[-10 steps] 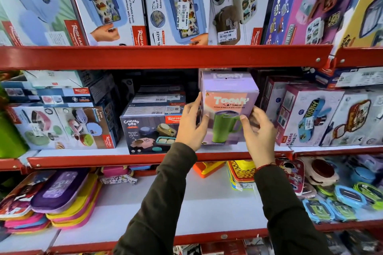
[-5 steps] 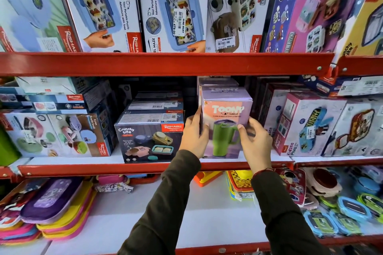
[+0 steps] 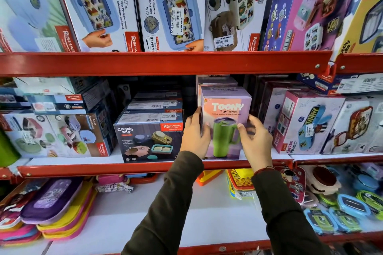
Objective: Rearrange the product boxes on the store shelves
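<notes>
Left hand (image 3: 194,134) and right hand (image 3: 256,139) clasping the sides of upright Toony tumbler box (image 3: 224,114), standing on red-edged middle shelf (image 3: 124,168), Crunchy Bite box (image 3: 148,138) just left of it

We count two Toony tumbler boxes (image 3: 226,109), three stacked Crunchy Bite boxes (image 3: 148,141), and two blue maze lunchbox boxes (image 3: 172,10).

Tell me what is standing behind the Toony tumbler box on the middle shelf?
Behind the Toony tumbler box, held by the left hand and right hand, a second purple box shows only its top. Its front and anything deeper are covered.
</notes>
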### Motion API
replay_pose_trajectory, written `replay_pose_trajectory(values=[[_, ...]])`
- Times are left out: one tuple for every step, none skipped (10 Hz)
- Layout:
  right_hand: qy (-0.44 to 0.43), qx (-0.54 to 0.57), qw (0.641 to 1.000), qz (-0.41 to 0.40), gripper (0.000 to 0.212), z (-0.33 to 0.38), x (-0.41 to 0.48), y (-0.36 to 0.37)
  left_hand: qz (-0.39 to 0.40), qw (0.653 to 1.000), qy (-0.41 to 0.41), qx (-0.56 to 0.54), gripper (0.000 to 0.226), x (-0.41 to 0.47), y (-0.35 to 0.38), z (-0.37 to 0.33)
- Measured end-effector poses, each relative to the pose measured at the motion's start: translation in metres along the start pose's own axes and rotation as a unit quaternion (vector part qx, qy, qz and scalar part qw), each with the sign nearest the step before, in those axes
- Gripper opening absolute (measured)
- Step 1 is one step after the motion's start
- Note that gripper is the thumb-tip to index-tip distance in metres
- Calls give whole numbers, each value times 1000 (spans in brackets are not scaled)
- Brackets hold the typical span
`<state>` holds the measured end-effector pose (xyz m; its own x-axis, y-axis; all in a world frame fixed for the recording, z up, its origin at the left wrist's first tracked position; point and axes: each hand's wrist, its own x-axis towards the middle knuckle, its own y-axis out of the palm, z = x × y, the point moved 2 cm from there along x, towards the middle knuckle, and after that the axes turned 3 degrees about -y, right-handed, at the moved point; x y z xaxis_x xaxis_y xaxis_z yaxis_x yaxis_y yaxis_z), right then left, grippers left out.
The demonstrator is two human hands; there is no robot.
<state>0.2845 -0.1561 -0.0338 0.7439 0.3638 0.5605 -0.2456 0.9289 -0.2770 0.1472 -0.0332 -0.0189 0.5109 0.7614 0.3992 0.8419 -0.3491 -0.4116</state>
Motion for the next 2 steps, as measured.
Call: replay_pose_trajectory(values=[[-31,29,999,-24,47,8,-8,-5,-34,999,24,-22,60,-14,-6,-8],[-99,50,989,-101,41,31,-10,-14,-89,990,98,-43,56,-20,-16,-22]])
